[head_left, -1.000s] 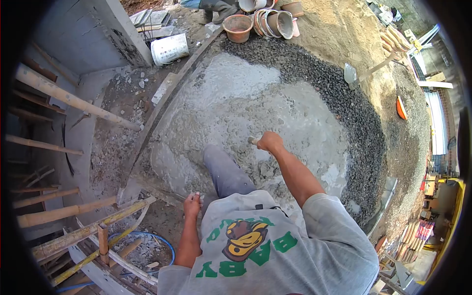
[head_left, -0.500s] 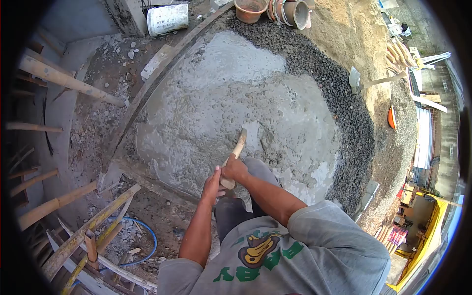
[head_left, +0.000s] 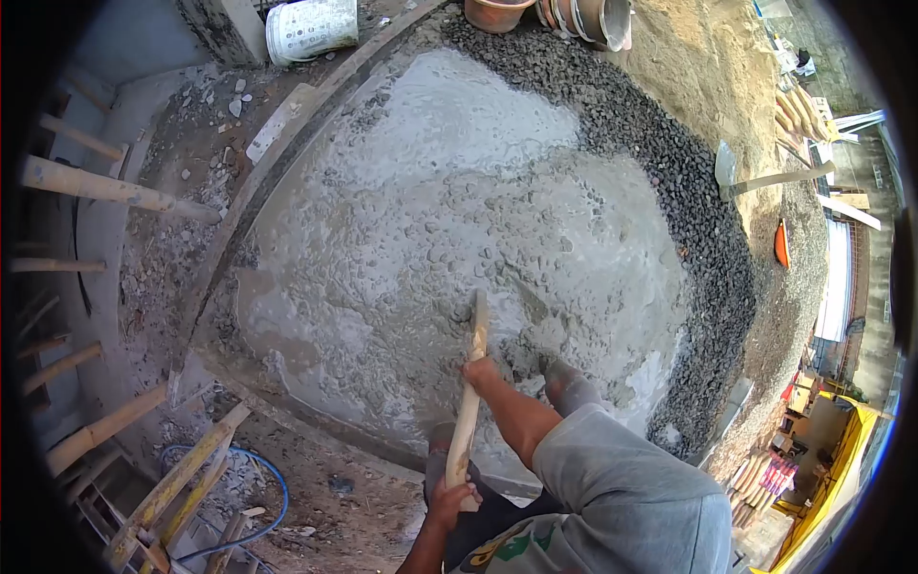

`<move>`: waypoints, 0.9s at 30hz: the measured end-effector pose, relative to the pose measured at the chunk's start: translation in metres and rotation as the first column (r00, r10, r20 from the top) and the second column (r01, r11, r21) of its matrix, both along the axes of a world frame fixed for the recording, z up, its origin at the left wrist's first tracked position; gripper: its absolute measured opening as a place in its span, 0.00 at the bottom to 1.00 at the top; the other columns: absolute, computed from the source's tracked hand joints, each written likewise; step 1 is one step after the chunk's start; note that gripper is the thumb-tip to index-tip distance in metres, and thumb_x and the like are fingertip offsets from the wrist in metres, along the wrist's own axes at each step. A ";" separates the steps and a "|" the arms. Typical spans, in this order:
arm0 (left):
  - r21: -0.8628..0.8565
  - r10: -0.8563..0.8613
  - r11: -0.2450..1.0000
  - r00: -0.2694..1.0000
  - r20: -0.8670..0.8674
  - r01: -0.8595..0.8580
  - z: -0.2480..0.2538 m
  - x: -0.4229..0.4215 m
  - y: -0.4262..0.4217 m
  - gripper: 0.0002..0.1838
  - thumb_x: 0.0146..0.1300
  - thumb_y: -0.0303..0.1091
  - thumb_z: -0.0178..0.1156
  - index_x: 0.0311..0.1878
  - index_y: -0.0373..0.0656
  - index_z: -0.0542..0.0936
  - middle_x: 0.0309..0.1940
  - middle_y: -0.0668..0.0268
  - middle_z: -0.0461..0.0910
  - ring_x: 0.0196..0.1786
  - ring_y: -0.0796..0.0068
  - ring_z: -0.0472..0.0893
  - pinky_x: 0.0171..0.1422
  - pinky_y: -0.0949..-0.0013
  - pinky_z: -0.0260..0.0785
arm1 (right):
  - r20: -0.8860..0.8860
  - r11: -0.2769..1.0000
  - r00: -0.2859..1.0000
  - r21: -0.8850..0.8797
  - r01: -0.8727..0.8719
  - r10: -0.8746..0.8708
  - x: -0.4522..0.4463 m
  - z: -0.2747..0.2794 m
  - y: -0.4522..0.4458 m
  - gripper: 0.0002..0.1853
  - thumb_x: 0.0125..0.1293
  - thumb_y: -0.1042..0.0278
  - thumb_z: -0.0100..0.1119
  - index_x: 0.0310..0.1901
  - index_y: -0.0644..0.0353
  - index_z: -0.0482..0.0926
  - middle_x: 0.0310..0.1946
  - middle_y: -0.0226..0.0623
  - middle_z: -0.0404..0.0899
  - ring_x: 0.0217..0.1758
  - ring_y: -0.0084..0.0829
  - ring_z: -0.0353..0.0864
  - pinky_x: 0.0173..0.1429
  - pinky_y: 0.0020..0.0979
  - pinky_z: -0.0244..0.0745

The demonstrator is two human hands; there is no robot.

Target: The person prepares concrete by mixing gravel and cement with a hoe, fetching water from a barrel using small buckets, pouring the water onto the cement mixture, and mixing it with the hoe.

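A wooden handle (head_left: pixel 466 421) slants up from the bottom middle into the wet grey concrete mix (head_left: pixel 382 258). My left hand (head_left: pixel 449 499) is wrapped round its lower end, close to my body. Further up the handle, my right hand (head_left: pixel 482 373) is closed round the shaft. The handle's far end meets the mix near the middle of the view; the tool's head is sunk in the mix and hidden. My legs stand on either side of the handle, the right foot at the edge of a churned patch.
Dark gravel (head_left: pixel 708 258) borders the mix on the right, with sand (head_left: pixel 698 57) behind. A shovel (head_left: pixel 779 179) lies there. Buckets (head_left: pixel 598 19) and a white bucket (head_left: pixel 312 31) are at the top. A raised concrete edge (head_left: pixel 244 215) and bamboo poles (head_left: pixel 115 189) are on the left.
My left hand, empty of the handle a second ago, has joined it and moved down to its end. The handle now points more upright, and my body has shifted lower in view.
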State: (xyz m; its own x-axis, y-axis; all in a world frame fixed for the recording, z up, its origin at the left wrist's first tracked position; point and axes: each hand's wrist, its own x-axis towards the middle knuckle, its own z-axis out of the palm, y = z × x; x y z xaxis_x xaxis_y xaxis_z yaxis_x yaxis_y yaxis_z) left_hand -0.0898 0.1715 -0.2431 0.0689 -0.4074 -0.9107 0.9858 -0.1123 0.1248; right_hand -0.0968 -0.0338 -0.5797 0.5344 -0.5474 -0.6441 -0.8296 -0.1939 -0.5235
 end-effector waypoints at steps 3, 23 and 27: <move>0.028 -0.136 0.991 0.981 0.140 0.133 0.022 -0.007 -0.007 0.17 0.54 0.33 0.61 0.44 0.38 0.69 0.28 0.61 0.77 0.26 0.69 0.79 0.30 0.67 0.73 | -0.101 0.894 0.894 0.071 0.443 -0.436 0.009 0.058 0.003 0.11 0.53 0.73 0.60 0.36 0.70 0.74 0.24 0.42 0.76 0.19 0.39 0.77 0.20 0.40 0.72; -0.459 -0.184 0.752 0.820 0.543 0.472 -0.137 0.160 -0.555 0.21 0.58 0.53 0.60 0.25 0.43 0.76 0.18 0.67 0.74 0.21 0.78 0.73 0.26 0.73 0.65 | 0.478 0.789 0.633 0.280 0.547 -0.609 0.244 0.278 -0.609 0.09 0.55 0.71 0.57 0.32 0.68 0.72 0.20 0.36 0.72 0.15 0.28 0.74 0.17 0.31 0.73; -0.313 -0.216 0.900 0.933 0.287 0.304 -0.210 0.102 -0.545 0.25 0.60 0.57 0.57 0.22 0.43 0.73 0.15 0.68 0.71 0.17 0.78 0.72 0.23 0.75 0.65 | 0.222 0.737 0.706 0.298 0.607 -0.672 0.205 0.129 -0.600 0.10 0.51 0.72 0.58 0.30 0.71 0.75 0.18 0.39 0.72 0.13 0.33 0.73 0.16 0.35 0.71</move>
State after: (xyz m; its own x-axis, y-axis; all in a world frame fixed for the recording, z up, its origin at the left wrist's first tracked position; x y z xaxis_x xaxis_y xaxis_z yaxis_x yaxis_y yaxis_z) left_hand 0.0122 -0.3738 -0.4536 0.1139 -0.7271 -0.6771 0.8623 -0.2662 0.4309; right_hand 0.1083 -0.6340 -0.4510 0.2797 -0.7136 -0.6423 -0.5131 0.4543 -0.7282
